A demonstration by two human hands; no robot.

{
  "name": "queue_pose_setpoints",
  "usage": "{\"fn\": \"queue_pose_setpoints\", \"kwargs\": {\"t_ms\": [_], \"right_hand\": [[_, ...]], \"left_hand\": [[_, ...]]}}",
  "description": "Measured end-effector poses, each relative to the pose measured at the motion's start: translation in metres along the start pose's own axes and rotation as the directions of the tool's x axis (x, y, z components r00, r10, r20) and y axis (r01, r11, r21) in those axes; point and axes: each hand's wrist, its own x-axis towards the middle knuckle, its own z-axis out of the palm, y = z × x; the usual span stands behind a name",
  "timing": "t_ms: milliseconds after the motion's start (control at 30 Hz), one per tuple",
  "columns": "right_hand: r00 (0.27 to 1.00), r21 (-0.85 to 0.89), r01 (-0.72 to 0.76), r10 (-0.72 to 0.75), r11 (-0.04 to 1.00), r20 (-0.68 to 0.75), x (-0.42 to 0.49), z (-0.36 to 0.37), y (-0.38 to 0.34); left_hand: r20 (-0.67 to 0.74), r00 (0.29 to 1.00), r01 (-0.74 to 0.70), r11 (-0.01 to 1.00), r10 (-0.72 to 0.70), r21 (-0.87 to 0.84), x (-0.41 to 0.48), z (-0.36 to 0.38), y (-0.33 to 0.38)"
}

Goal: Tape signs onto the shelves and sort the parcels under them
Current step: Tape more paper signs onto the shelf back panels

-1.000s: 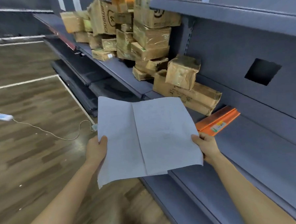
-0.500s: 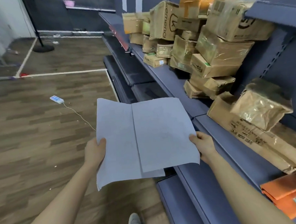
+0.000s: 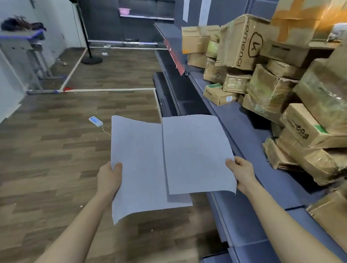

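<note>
Two overlapping white paper sheets are held out in front of me, above the floor and the shelf's front edge. My left hand (image 3: 108, 178) grips the left sheet (image 3: 137, 165) at its left edge. My right hand (image 3: 241, 171) grips the right sheet (image 3: 197, 154) at its right edge; this sheet lies over the left one. Their faces look blank from here. The grey shelf (image 3: 248, 147) runs along my right, stacked with several brown cardboard parcels (image 3: 266, 86).
Wood-pattern floor spreads to the left, with a white power strip (image 3: 95, 121) and its cable lying on it. A fan stand (image 3: 91, 59) and a grey table (image 3: 21, 50) stand at the back left. Lower dark shelf tiers (image 3: 174, 91) jut out beneath the parcels.
My view has swung left along the shelf, so the orange parcel has left the frame and more floor shows. Both hands keep holding the sheets as before.
</note>
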Motion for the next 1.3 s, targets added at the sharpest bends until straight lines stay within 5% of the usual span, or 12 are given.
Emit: {"fn": "queue_pose_setpoints", "kwargs": {"t_ms": [433,667,867,1300], "right_hand": [[0.996,0.049,0.081,-0.082,0.995,0.023,0.162,0.153,-0.084],[0.993,0.075,0.112,-0.108,0.991,-0.053,0.238,0.225,-0.146],[0.99,0.072,0.132,-0.128,0.989,-0.058,0.3,0.273,-0.162],[0.99,0.063,0.134,-0.137,0.989,0.039,0.499,0.381,-0.22]], "left_hand": [[-0.071,0.997,-0.015,0.987,0.004,-0.16,0.221,-0.01,0.048],[-0.074,0.993,-0.104,0.987,0.095,-0.122,0.362,-0.014,0.095],[-0.027,0.999,-0.033,0.997,0.031,-0.077,0.433,-0.007,0.081],[-0.195,0.98,0.028,1.0,-0.026,0.006,0.631,0.034,0.108]]}}
